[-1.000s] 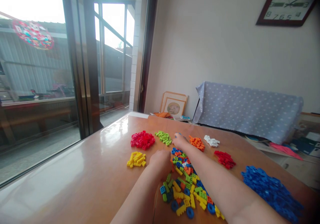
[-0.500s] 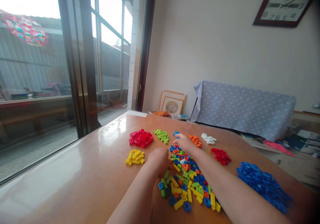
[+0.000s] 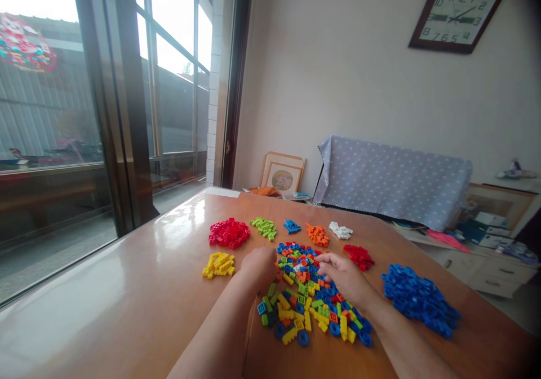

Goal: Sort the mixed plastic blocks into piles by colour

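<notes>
A mixed pile of toy building bricks (image 3: 302, 291) in several colours lies on the table in front of me. My left hand (image 3: 261, 265) is at the pile's left edge, its fingers curled down and mostly hidden behind the back of the hand; what they hold, if anything, I cannot make out. Over the pile's right side is my right hand (image 3: 343, 276), fingers stretched out and apart, with nothing visible in them. Nearest the left hand sits a heap of yellow bricks (image 3: 218, 265). To the right of my right hand are red bricks (image 3: 359, 257).
Sorted heaps ring the pile: dark red bricks (image 3: 229, 233), green bricks (image 3: 264, 228), small blue bricks (image 3: 291, 226), orange bricks (image 3: 317, 234), white bricks (image 3: 340, 230) and a large blue heap (image 3: 418, 300). A glass door (image 3: 59, 114) stands left of the wooden table (image 3: 169, 289).
My right hand has drawn back from the small blue heap at the far side to the mixed pile. My left hand stays at the pile's left edge. The view has turned slightly right.
</notes>
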Motion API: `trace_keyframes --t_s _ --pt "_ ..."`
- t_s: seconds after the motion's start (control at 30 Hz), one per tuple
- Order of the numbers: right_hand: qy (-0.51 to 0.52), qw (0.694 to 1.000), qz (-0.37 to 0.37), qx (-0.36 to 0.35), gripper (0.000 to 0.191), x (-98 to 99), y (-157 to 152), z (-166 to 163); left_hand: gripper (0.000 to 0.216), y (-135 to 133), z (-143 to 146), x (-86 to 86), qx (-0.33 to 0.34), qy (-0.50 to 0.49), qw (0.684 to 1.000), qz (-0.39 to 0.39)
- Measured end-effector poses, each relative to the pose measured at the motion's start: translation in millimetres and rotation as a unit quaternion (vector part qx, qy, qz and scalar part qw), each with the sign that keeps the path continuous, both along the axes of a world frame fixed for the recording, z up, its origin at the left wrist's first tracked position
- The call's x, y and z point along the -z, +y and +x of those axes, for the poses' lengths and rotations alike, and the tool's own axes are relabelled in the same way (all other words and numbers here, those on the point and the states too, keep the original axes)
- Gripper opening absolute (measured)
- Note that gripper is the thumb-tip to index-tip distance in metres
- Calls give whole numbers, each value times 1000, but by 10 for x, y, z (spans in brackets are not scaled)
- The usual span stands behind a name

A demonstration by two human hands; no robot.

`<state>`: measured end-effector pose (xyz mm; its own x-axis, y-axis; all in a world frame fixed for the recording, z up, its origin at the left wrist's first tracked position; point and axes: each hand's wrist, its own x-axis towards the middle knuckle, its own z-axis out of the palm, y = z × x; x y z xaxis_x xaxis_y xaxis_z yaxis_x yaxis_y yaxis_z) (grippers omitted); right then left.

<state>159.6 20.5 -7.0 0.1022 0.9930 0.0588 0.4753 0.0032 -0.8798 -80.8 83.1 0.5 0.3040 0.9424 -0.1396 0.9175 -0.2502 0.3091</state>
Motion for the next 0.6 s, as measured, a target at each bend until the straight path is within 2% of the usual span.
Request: trace_keyframes --t_s 0.23,0.37,0.6 --pt "-89 994 45 -40 36 288 16 1 20 -167 137 -19 32 -18 994 102" --pt "-115 991 51 -47 34 324 8 -5 25 -214 217 29 41 -2 991 130" --pt "-125 989 55 -64 31 367 -9 70 34 -209 275 61 38 -1 990 133"
